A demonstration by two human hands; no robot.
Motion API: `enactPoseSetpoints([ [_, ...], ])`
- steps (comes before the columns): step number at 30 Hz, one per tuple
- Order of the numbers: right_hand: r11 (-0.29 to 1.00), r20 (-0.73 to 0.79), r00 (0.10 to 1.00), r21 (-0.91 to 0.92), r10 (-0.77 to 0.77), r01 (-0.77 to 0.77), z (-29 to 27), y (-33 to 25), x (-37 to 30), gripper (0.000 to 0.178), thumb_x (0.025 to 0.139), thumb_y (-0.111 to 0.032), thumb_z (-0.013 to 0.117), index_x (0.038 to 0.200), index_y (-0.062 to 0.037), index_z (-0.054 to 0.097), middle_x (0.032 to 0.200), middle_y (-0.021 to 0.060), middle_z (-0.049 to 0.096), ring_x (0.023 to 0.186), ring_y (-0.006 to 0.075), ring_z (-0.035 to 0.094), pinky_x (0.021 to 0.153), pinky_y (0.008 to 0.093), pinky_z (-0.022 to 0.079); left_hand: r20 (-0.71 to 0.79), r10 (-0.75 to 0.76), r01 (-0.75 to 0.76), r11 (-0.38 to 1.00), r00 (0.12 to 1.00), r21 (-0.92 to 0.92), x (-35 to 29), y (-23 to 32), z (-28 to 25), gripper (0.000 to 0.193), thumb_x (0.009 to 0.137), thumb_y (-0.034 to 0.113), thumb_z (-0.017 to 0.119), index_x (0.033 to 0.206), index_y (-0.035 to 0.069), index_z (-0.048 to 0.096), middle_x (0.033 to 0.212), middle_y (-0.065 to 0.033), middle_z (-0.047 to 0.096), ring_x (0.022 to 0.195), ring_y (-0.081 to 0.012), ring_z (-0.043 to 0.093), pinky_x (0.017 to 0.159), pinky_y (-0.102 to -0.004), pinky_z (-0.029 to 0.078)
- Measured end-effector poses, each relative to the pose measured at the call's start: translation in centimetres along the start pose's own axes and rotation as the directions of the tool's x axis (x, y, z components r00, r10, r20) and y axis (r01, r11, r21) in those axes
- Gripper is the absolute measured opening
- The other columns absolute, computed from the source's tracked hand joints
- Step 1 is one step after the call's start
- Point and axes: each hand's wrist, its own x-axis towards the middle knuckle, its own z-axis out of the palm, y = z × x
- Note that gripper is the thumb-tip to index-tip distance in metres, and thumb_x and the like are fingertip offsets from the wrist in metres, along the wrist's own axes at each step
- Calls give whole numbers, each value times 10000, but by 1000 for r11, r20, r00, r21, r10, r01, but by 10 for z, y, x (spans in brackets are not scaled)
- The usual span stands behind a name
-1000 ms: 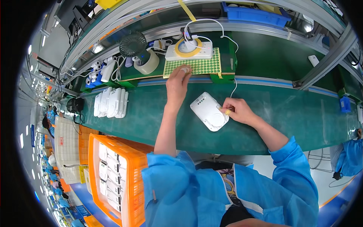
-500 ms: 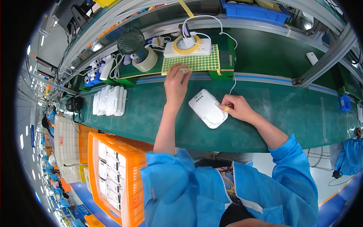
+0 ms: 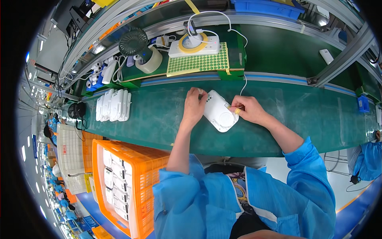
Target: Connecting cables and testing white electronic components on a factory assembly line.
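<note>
A white rounded device [image 3: 221,118] lies flat on the green bench, with a round raised disc at its near end and small dark green dots at its far end. By the far left corner of the device, my left hand [image 3: 193,106] has its fingertips pressed together; what they hold, if anything, is too small to tell. Something pale shows on one of its fingers. At the device's right edge my right hand [image 3: 251,110] pinches the end of a white cable [image 3: 245,84], its plug mostly hidden by the fingers. A yellow wrap covers one of that hand's fingers.
Behind stand a sheet of green dots [image 3: 199,65], a power strip [image 3: 177,50] with a tape roll on it, and a small fan [image 3: 133,42]. Several white devices [image 3: 113,105] stand at left. An orange crate [image 3: 149,169] of white units is beside me.
My left hand has come from the edge of the green-dot sheet, nearer and slightly right, to the device's far corner. My right hand stays at the device's side.
</note>
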Motion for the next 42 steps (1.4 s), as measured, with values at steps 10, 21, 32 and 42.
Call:
enactPoseSetpoints([
  [10,1000,-4,1000,-14,-10,10,1,0,0,190,908,-174,754,910,-27,635,766,118,690,687,230,692,649,337,557,-94,-117,108,990,989,-94,2,6,1,158,886,-41,626,1042,-23,624,1064,-161,639,847,-299,676,722,-390,556],
  [21,998,48,999,70,-12,8,-4,-2,-2,172,881,-110,762,934,-23,624,768,62,638,665,137,598,600,280,495,-128,292,-267,947,948,180,-63,42,15,298,809,-26,699,1096,28,639,1117,-157,627,1011,-364,603,836,-452,494],
  [32,992,252,962,-32,-107,119,-15,-17,-4,635,732,-222,915,1249,-66,580,1016,105,655,845,234,633,786,353,540,-128,253,-184,898,959,400,-60,36,17,437,829,119,732,1233,17,600,1293,-166,569,1177,-383,532,957,-501,432],
  [42,916,148,965,-312,-216,253,1,-12,-8,745,757,-313,850,1408,-80,573,914,121,633,814,310,650,741,412,543,-86,142,-80,862,986,501,-49,46,19,460,853,162,647,1276,-13,608,1306,-184,547,1187,-378,521,947,-503,444],
])
